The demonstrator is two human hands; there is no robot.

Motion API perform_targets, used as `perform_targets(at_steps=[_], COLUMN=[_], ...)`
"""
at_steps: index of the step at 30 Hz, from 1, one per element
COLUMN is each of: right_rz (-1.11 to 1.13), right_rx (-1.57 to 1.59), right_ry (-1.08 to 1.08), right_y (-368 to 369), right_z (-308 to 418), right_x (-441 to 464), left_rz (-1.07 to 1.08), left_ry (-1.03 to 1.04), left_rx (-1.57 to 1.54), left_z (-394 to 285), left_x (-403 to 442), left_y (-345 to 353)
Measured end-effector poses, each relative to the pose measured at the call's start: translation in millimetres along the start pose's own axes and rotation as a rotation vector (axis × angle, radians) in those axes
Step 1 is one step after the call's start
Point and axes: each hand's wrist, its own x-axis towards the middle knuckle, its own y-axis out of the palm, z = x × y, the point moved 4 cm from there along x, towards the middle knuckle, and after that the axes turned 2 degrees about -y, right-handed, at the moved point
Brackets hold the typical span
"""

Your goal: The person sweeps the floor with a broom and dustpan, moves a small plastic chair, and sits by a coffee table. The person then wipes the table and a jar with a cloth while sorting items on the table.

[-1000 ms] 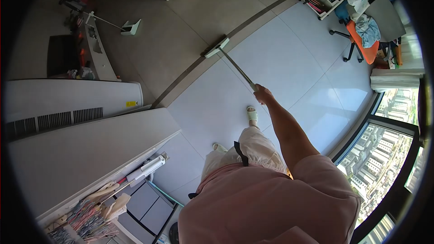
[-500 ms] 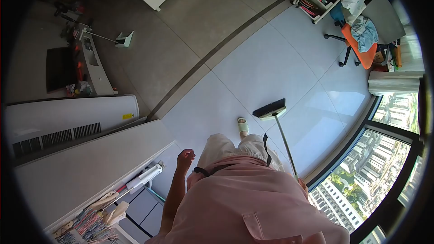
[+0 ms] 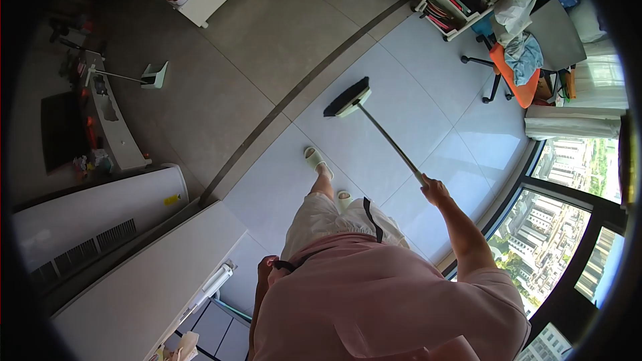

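Note:
My right hand (image 3: 436, 190) is closed around the upper end of a broom (image 3: 392, 143) with a pale handle. The broom's black-bristled head (image 3: 345, 99) rests on the light floor tiles (image 3: 401, 87), ahead of my feet and near the dark strip. My right arm reaches forward, out from my side. Close to my hip, beside the black waist strap, is my left hand (image 3: 266, 267); it is small and dark in view, and its fingers are mostly hidden. One slippered foot (image 3: 315, 158) is stepping ahead of the other.
A long-handled dustpan (image 3: 155, 75) stands on the darker floor at left. A white cabinet (image 3: 154, 281) and an air conditioner (image 3: 100, 217) border my left side. An orange office chair (image 3: 511, 77) and a rolling shelf cart (image 3: 461, 3) are at upper right. Windows (image 3: 542, 227) line the right.
My right hand has swung forward with the broom, and its head has moved farther ahead and to the left. My left hand has drawn back to my hip. One foot has stepped forward.

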Motion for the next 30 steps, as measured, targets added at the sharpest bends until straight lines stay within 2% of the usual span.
perform_targets(at_steps=[4,7,8,11,12,14,16,19,20,23,24,26,28,29,30], right_rz=[-0.003,0.007,0.013,0.020,0.017,0.001,0.009,-0.039,-0.056,0.133,0.096,-0.034,-0.004,0.070,0.083], right_rx=[-0.155,-0.126,-0.109,-0.128,-0.117,-0.092,-0.067,0.027,0.012,-0.117,-0.034,-0.084,-0.150,-0.059,-0.111], right_ry=[-0.247,-0.232,-0.231,-0.117,-0.068,0.008,0.103,0.124,0.112,0.201,0.199,0.047,-0.100,-0.039,-0.084], right_y=[-58,-88,-98,-97,-96,-84,-77,-45,-39,-66,-89,-109,-163,-181,-206], right_z=[154,238,252,223,201,144,91,9,-9,-25,-24,-43,-1,15,44], right_x=[93,120,123,107,92,53,4,-45,-42,-3,4,56,105,140,171], left_rz=[-0.010,0.057,0.083,0.156,0.122,0.077,0.093,0.091,0.088,0.048,0.035,-0.006,-0.049,-0.064,-0.086], left_ry=[-0.104,0.107,0.038,-0.169,-0.098,-0.182,-0.177,-0.157,-0.146,-0.171,-0.179,-0.208,-0.183,-0.183,-0.175], left_rx=[0.076,-0.010,-0.036,-0.170,-0.118,-0.103,-0.105,-0.119,-0.126,-0.165,-0.175,-0.224,-0.171,-0.161,-0.099], left_z=[-14,-92,-108,-180,-186,-209,-238,-258,-264,-273,-274,-271,-282,-276,-239], left_x=[45,55,67,101,116,138,154,167,170,160,154,139,113,106,104], left_y=[-18,-29,-34,-44,-48,-52,-49,-40,-34,-10,-1,20,43,59,81])
